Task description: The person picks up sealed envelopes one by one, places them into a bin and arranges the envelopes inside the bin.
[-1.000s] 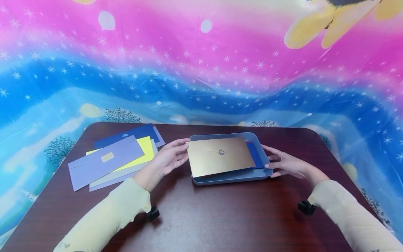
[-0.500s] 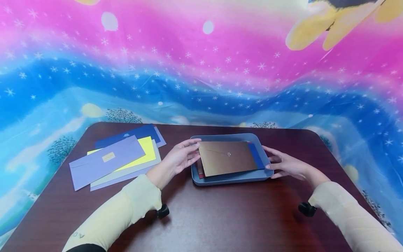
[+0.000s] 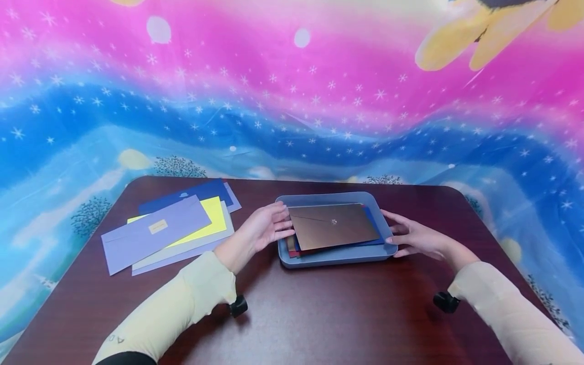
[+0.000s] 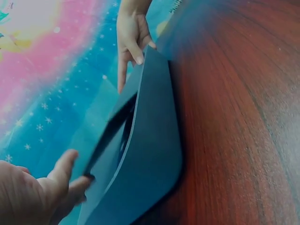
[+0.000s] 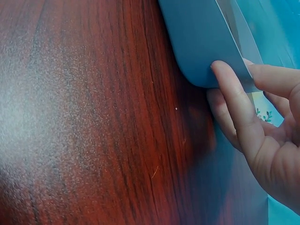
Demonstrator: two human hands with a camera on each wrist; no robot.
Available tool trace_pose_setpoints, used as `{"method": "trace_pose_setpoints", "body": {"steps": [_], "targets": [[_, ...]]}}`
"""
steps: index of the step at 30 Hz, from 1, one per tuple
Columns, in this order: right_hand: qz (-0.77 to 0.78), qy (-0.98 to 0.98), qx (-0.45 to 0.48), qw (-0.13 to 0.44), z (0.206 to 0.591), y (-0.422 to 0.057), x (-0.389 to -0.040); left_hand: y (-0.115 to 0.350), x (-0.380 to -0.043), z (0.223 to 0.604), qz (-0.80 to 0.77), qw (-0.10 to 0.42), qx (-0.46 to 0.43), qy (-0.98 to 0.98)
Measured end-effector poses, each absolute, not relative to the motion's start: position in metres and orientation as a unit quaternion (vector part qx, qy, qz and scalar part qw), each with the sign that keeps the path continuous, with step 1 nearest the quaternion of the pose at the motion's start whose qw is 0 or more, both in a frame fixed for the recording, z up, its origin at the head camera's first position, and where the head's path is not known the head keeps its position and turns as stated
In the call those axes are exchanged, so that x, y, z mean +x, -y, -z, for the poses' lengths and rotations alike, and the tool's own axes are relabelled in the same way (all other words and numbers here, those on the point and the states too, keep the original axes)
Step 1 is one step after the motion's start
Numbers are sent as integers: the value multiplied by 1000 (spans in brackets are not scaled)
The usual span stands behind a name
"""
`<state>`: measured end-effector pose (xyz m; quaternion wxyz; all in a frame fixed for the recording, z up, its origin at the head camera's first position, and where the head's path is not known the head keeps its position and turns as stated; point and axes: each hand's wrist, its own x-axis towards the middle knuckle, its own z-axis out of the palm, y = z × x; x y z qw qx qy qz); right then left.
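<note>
A gold-brown envelope (image 3: 335, 226) with a small round mark lies tilted on top of blue and red ones in a shallow grey-blue tray (image 3: 339, 261). At the tray's left end, my left hand (image 3: 262, 227) has its fingers loosely extended by the envelope's left edge. In the left wrist view, a fingertip touches the envelope's edge (image 4: 105, 138), with the thumb apart from it. My right hand (image 3: 417, 238) holds the tray's right end. The right wrist view shows one digit of the right hand (image 5: 262, 122) against the tray's outer wall (image 5: 199, 42) and another at the rim.
To the left lies an overlapping pile of envelopes: a lilac one (image 3: 155, 233) with a pale label, a yellow one (image 3: 212, 218) and a dark blue one (image 3: 191, 196) among them. The dark wood table (image 3: 328, 314) ends at a colourful cloth backdrop (image 3: 292, 101).
The gold-brown envelope has moved right and down into the tray, onto the other envelopes. My left hand has followed it right, its fingers now looser. The right hand stays at the tray's end.
</note>
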<state>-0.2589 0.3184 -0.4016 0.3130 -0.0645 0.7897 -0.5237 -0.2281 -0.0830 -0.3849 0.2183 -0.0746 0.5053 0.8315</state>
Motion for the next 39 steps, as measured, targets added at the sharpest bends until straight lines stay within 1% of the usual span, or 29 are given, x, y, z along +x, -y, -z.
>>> {"method": "trace_pose_setpoints", "body": {"steps": [8, 14, 20, 26, 31, 39], "targets": [[523, -789, -71, 315, 400, -318, -260, 83, -226, 377, -832, 221, -62, -505], [523, -790, -72, 313, 400, -319, -261, 82, -223, 372, -821, 211, -60, -527], [522, -789, -74, 316, 396, -320, -260, 83, -218, 363, -809, 206, -29, -550], [525, -786, -78, 318, 402, -322, -260, 86, -216, 359, -798, 203, -29, -567], [529, -784, -73, 317, 406, -323, -260, 94, -216, 348, -794, 200, -9, -574], [528, -786, -74, 313, 406, -319, -259, 118, -213, 333, -787, 172, 45, -591]]}}
